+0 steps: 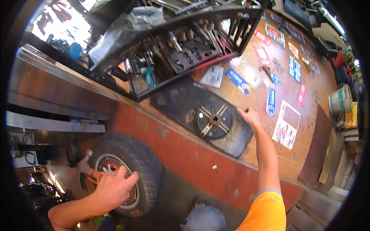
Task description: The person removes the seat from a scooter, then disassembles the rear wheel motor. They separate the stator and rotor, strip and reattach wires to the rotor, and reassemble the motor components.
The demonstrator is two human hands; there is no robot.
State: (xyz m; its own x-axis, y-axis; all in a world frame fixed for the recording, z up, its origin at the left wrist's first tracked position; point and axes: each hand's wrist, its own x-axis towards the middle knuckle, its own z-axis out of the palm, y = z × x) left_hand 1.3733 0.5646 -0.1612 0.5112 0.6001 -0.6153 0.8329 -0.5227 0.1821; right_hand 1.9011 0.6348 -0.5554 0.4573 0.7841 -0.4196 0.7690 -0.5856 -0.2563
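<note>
My left hand (115, 187) is closed at the end of an orange handle that runs to a hammer (84, 166). It is above a wheel with a black tyre (149, 173), whose hub shows a ring of copper-coloured windings (133, 194). My right arm reaches over the bench, and my right hand (251, 118) is at the right edge of a dark mat (169, 101). Its fingers are small and partly hidden, so I cannot make out whether they hold anything. Beside it on the mat lies a round black hub cover (214, 120) with metal ribs crossing at its centre.
An open black tool case (173, 82) with sockets and pliers stands at the back of the wooden bench (246, 101). Stickers and a printed sheet (286, 125) cover the bench's right side. A paint bucket (340, 101) stands far right. A red-painted edge (185, 154) runs along the front.
</note>
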